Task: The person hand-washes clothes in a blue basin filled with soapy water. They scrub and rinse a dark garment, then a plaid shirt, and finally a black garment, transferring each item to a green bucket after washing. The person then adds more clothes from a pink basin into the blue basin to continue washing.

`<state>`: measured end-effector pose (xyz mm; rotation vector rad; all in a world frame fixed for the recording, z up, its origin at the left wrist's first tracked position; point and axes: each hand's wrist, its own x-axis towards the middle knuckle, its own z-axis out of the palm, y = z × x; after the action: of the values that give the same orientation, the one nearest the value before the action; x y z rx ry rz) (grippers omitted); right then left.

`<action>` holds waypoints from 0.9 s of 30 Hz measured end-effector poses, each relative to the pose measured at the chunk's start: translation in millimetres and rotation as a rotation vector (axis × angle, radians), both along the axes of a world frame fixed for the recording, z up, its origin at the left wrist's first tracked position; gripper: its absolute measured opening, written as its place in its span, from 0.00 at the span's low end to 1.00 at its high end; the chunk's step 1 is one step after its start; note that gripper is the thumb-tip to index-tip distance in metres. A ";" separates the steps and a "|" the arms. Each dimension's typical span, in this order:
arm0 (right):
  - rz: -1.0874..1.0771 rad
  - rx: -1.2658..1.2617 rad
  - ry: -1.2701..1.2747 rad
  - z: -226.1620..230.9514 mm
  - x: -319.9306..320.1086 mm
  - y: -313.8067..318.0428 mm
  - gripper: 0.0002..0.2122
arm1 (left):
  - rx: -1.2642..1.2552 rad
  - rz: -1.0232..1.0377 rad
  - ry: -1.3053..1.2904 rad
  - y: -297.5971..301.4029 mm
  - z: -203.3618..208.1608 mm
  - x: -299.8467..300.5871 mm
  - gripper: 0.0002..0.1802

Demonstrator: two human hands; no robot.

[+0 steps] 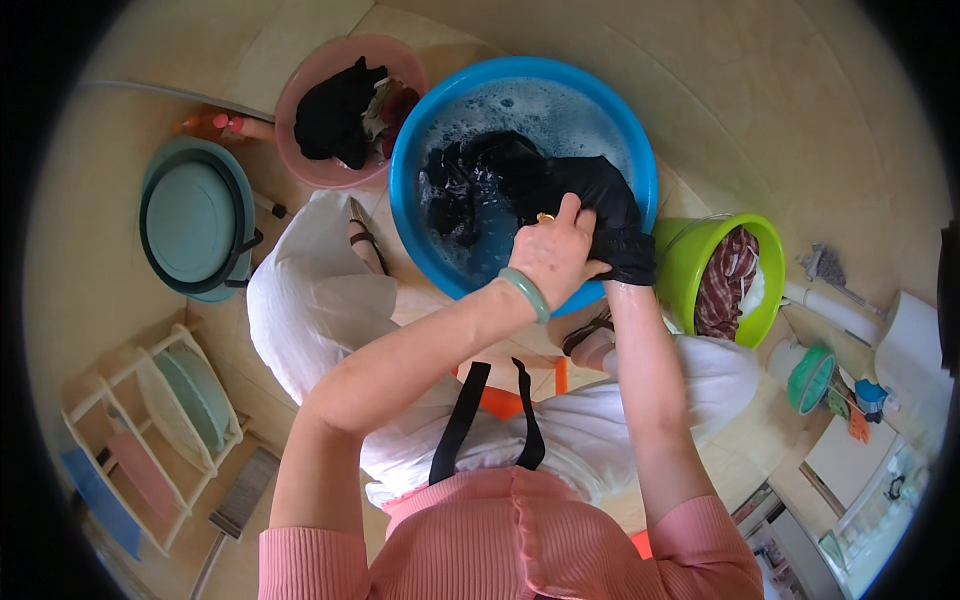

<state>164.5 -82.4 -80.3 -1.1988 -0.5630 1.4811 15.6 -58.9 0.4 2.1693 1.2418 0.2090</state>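
A wet black garment (600, 190) lies partly in the soapy water of a large blue basin (402, 200) and is drawn up over the basin's near right rim. My left hand (560, 250), with a ring and a pale green bangle (528, 293), is closed on its fabric. My right forearm (650, 370) runs into the bunched end of the garment. Black cloth covers my right hand, so its fingers are hidden. More dark cloth (450, 195) floats at the left side of the water, among suds.
Left of the basin stands a pink basin (290, 150) holding dark clothes; to the right, a lime-green bucket (690, 250) with reddish patterned cloth. Stacked basins (190, 215), a bottle (205, 123) and a rack (170, 480) are at left. A brush (825, 262) lies far right.
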 end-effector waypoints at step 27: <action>-0.038 -0.040 0.264 -17.6 -21.4 13.6 0.15 | -0.079 -0.008 -0.122 18.3 -41.9 -4.4 0.29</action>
<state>143.1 -68.8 -97.9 -1.0171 -0.3312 1.5934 11.2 -40.6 -41.5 2.0620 1.1542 0.2805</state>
